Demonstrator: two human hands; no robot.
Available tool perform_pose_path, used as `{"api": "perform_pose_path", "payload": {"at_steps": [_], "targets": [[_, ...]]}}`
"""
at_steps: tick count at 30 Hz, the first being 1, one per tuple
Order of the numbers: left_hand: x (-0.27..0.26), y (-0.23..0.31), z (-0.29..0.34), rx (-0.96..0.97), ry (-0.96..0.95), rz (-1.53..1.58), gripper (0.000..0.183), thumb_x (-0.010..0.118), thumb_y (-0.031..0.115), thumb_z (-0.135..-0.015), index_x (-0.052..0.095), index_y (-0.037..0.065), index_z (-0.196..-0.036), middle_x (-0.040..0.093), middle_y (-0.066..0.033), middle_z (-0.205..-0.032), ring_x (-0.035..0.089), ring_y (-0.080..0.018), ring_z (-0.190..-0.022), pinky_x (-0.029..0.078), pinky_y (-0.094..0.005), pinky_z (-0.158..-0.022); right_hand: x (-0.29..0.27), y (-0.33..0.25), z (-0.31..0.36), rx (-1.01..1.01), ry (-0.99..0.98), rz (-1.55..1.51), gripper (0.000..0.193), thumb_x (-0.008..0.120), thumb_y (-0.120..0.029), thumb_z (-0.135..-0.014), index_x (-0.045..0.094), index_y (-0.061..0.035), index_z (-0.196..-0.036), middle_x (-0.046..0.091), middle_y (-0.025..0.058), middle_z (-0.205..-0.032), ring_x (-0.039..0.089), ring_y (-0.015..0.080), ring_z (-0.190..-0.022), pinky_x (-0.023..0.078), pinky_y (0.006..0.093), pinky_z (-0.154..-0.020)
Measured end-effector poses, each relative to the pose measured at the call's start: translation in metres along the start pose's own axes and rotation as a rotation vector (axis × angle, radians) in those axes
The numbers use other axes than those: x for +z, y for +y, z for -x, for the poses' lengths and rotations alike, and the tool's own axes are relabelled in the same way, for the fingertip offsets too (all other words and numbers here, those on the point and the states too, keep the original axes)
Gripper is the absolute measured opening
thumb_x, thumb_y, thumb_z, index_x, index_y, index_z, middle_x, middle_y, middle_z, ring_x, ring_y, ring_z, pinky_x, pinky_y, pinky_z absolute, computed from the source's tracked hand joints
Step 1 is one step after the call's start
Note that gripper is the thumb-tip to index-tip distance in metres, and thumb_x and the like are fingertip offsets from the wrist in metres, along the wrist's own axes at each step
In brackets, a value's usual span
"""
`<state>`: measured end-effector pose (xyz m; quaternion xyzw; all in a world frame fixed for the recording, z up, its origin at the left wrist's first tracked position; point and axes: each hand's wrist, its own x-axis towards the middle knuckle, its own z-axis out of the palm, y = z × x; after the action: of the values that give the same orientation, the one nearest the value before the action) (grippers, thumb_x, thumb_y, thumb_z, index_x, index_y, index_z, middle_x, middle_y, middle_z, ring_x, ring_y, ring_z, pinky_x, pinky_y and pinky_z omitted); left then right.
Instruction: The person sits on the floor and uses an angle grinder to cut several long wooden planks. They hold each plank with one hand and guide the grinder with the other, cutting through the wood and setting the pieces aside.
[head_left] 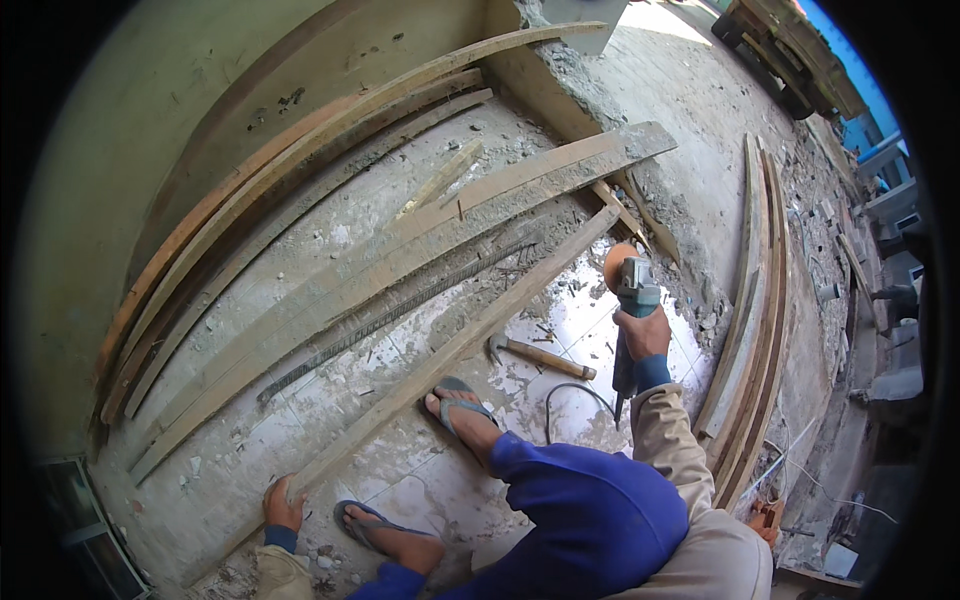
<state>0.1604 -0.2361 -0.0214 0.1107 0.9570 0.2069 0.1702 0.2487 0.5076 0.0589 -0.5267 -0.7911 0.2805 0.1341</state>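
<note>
My right hand (645,332) is closed around the body of a green and black angle grinder (638,285). Its orange-brown disc (618,266) points away from me, near the far end of a long wooden beam (460,345) but apart from it. Near the beam's lower left end, my left hand (283,503) grips the wood, its fingers partly hidden. On the tiles between the beam and my right arm lies a claw hammer (545,358) with a wooden handle. A dark power cord (550,400) loops down from the grinder behind my knee.
Beyond the beam lie a ribbed steel bar (400,310) and wide mortar-crusted planks (400,255). More long boards (300,140) lean along the left wall. Another board stack (752,330) lies at right. Rubble and loose nails litter the tiled floor; a truck (790,55) stands far right.
</note>
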Motion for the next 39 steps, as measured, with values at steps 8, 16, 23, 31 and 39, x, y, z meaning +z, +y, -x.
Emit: {"api": "perform_pose_path", "payload": {"at_steps": [8, 16, 23, 31, 39], "targets": [[0.022, 0.135, -0.109, 0.267, 0.085, 0.074, 0.049, 0.082, 0.006, -0.081, 0.068, 0.003, -0.127, 0.073, -0.0216, -0.123, 0.07, -0.0435, -0.111, 0.057, -0.0465, -0.093, 0.015, -0.007, 0.013, -0.047, -0.05, -0.051, 0.063, 0.083, -0.035, -0.066, 0.069, 0.0029, -0.114, 0.077, 0.0214, -0.104, 0.076, 0.0358, -0.096, 0.058, 0.0419, -0.09], [0.088, 0.224, -0.165, 0.217, 0.068, 0.059, 0.044, 0.081, 0.013, -0.086, 0.068, 0.014, -0.128, 0.075, -0.0173, -0.117, 0.071, -0.0427, -0.106, 0.057, -0.0494, -0.089, 0.033, -0.013, 0.028, -0.098, -0.181, 0.073, 0.07, 0.083, -0.037, -0.067, 0.066, 0.0023, -0.123, 0.077, 0.0228, -0.107, 0.075, 0.0396, -0.099, 0.058, 0.0439, -0.092], [0.06, 0.178, -0.153, 0.202, 0.0, -0.029, 0.054, 0.086, 0.018, -0.083, 0.066, 0.014, -0.133, 0.075, -0.015, -0.121, 0.071, -0.0392, -0.11, 0.057, -0.0475, -0.093, 0.052, -0.037, 0.058, -0.345, -0.408, 0.164, 0.065, 0.083, -0.033, -0.067, 0.065, 0.0026, -0.119, 0.076, 0.0272, -0.103, 0.074, 0.0455, -0.096, 0.059, 0.0481, -0.087], [0.055, 0.159, -0.136, -0.016, -0.059, -0.155, 0.047, 0.084, 0.035, -0.086, 0.071, 0.012, -0.124, 0.078, -0.0151, -0.113, 0.074, -0.0386, -0.104, 0.057, -0.0498, -0.092, 0.074, -0.076, 0.089, -0.507, -0.644, 0.421, 0.062, 0.083, -0.033, -0.069, 0.061, 0.0017, -0.115, 0.075, 0.0266, -0.096, 0.074, 0.0462, -0.092, 0.059, 0.0508, -0.082], [0.066, 0.162, -0.142, 0.07, 0.078, -0.076, 0.043, 0.085, 0.03, -0.086, 0.072, 0.012, -0.122, 0.078, -0.0134, -0.112, 0.075, -0.0381, -0.098, 0.06, -0.0492, -0.085, 0.076, -0.098, 0.097, -0.566, -0.712, 0.559, 0.064, 0.085, -0.035, -0.069, 0.061, -0.0015, -0.117, 0.076, 0.0256, -0.096, 0.075, 0.0445, -0.093, 0.06, 0.0513, -0.084]]}}
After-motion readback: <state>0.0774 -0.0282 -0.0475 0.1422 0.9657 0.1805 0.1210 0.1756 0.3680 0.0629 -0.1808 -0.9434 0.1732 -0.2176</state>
